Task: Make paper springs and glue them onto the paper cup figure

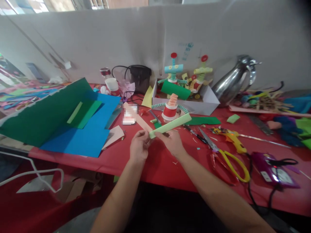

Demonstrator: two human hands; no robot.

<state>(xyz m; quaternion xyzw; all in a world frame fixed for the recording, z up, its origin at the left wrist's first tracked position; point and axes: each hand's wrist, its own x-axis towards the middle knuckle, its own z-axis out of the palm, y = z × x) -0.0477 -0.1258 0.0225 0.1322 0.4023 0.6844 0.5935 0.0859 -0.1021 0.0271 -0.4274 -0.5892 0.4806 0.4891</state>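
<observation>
I hold two paper strips in front of me, above the red table (160, 165), their near ends crossed between my hands. The green strip (178, 123) slants up and away to the right; the peach strip (138, 118) runs up and away to the left. My left hand (139, 145) is pinched at the crossing, thumb and fingers close together on the strip ends. My right hand (172, 141) is closed narrowly on the green strip near its lower end, thumb on top.

Just beyond the green strip stands a red and white cup (169, 112) topped with folded peach paper (173, 99). Folded green-and-white arms curve out from either side of it. Behind it, a white box (206, 105) holds two paper figures with red tops, and a green roll (176, 90) lies across its front. A metal flask (232, 79) leans to the right of the box; a black bag (140, 78) sits to the left.

Near my right forearm lie yellow-handled scissors (234, 165), with a yellow glue gun (230, 139) beyond them and a purple case (274, 170) farther right. Well to my left, blue sheets (77, 144) lie beside an upright green board (53, 110), with smaller green pieces on top.
</observation>
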